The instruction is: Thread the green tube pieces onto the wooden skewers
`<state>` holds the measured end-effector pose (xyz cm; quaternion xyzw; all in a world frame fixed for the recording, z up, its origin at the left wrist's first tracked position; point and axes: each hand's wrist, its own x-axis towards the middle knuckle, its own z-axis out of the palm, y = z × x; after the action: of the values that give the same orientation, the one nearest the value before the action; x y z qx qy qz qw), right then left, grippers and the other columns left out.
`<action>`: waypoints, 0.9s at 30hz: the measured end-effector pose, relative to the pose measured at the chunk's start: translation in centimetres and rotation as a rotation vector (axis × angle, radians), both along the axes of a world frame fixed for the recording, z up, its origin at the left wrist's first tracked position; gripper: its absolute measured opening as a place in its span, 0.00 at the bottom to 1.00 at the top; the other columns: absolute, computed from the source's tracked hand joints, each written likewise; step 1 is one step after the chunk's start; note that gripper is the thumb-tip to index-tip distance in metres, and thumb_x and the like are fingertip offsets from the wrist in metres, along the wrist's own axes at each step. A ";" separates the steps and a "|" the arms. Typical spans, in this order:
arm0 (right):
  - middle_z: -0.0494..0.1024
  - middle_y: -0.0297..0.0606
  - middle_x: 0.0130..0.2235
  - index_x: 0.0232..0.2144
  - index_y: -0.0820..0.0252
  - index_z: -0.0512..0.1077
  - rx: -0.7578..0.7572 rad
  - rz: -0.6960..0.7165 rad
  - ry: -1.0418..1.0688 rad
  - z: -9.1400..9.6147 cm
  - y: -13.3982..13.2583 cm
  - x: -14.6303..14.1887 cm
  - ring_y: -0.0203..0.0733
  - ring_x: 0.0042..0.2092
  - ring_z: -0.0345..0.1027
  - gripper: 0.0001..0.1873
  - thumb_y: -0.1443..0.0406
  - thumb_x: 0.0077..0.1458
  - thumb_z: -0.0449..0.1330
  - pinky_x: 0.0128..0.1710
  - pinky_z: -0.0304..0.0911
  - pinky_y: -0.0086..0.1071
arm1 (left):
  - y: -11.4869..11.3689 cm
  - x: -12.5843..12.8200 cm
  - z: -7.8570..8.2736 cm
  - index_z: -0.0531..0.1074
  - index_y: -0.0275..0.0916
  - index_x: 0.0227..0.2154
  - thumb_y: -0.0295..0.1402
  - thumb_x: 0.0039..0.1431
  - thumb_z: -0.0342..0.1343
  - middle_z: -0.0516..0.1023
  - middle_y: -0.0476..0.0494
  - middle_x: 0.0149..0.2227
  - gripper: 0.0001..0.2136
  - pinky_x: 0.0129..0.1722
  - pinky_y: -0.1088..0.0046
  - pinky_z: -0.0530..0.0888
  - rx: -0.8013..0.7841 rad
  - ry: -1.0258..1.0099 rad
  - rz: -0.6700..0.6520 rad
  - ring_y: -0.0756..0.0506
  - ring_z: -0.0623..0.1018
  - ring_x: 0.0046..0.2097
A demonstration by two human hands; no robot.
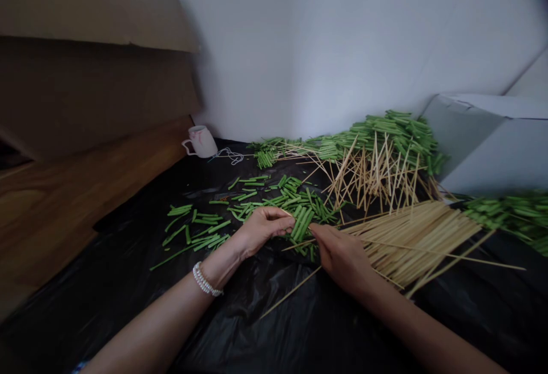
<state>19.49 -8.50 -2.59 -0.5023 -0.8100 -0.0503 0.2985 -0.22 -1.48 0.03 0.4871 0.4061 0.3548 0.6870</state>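
A short row of cut green stems (pixel 302 223) sits side by side between my hands, apparently threaded on a thin bamboo skewer. My left hand (pixel 266 229), with a white beaded bracelet at the wrist, is closed in a pinch at the left end of this row. On the right side my right hand (pixel 342 255) pinches at the row's other end, its fingertips partly hidden. Loose cut green stems (pixel 252 209) lie scattered beneath and to the left. Just right of my right hand is a pile of bare bamboo skewers (pixel 423 237).
Filled skewers are heaped against the wall, their green stems (pixel 389 134) at the back. A white mug (pixel 201 141) and tangled string (pixel 233 156) stand back left. Black plastic sheeting (pixel 257 334) covers the surface. A cardboard box (pixel 98 83) and a white box (pixel 483 140) flank it.
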 end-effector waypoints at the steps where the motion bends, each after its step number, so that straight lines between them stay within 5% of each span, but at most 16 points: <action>1: 0.79 0.40 0.37 0.45 0.62 0.72 0.004 0.005 -0.005 0.0 0.0 0.0 0.37 0.37 0.73 0.17 0.73 0.60 0.47 0.36 0.64 0.28 | -0.1 0.1 -0.1 0.80 0.35 0.27 0.37 0.42 0.70 0.78 0.47 0.25 0.11 0.30 0.77 0.68 0.011 0.006 -0.007 0.53 0.73 0.27; 7: 0.78 0.38 0.36 0.47 0.61 0.71 0.051 -0.067 -0.097 0.4 0.2 0.6 0.36 0.33 0.72 0.18 0.72 0.59 0.47 0.31 0.60 0.28 | 0.4 -0.2 -0.5 0.81 0.37 0.30 0.41 0.46 0.67 0.80 0.45 0.28 0.13 0.33 0.73 0.70 0.217 0.153 0.011 0.49 0.74 0.30; 12: 0.78 0.37 0.35 0.47 0.60 0.71 0.022 -0.244 -0.199 0.7 0.9 1.6 0.38 0.32 0.71 0.17 0.71 0.58 0.49 0.26 0.55 0.30 | 1.7 -1.5 -0.7 0.79 0.40 0.42 0.42 0.58 0.57 0.78 0.38 0.48 0.15 0.54 0.61 0.66 0.774 0.547 0.077 0.40 0.74 0.50; 15: 0.78 0.36 0.35 0.46 0.58 0.72 -0.047 -0.277 -0.234 0.8 1.0 1.5 0.38 0.31 0.71 0.16 0.70 0.58 0.49 0.25 0.53 0.31 | 2.0 -2.0 -0.9 0.73 0.45 0.52 0.43 0.61 0.53 0.68 0.39 0.59 0.18 0.62 0.57 0.55 1.032 0.766 -0.063 0.38 0.62 0.63; 21: 0.78 0.38 0.38 0.47 0.58 0.71 -0.096 -0.261 -0.212 0.8 0.9 1.2 0.38 0.34 0.72 0.17 0.71 0.58 0.49 0.27 0.56 0.29 | 2.0 -1.8 -1.7 0.68 0.47 0.56 0.46 0.63 0.50 0.64 0.41 0.63 0.21 0.64 0.50 0.44 1.077 0.899 -0.244 0.37 0.52 0.68; 24: 0.79 0.39 0.39 0.47 0.58 0.71 -0.090 -0.247 -0.198 0.6 0.9 1.3 0.38 0.34 0.72 0.17 0.71 0.58 0.49 0.27 0.58 0.29 | 2.1 -1.6 -1.6 0.72 0.44 0.53 0.43 0.62 0.52 0.70 0.40 0.59 0.19 0.64 0.54 0.48 1.088 0.821 -0.186 0.38 0.57 0.66; 27: 0.79 0.39 0.39 0.47 0.60 0.71 -0.032 -0.224 -0.165 0.4 1.0 1.4 0.38 0.34 0.73 0.17 0.70 0.60 0.48 0.28 0.59 0.29 | 2.2 -1.7 -1.2 0.78 0.42 0.41 0.40 0.60 0.55 0.78 0.39 0.48 0.12 0.59 0.59 0.60 1.045 0.680 0.008 0.39 0.70 0.57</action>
<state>20.87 -7.55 -2.18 -0.5887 -0.7712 -0.1113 0.2154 -1.91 0.68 -1.22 0.8429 0.3769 0.3343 0.1890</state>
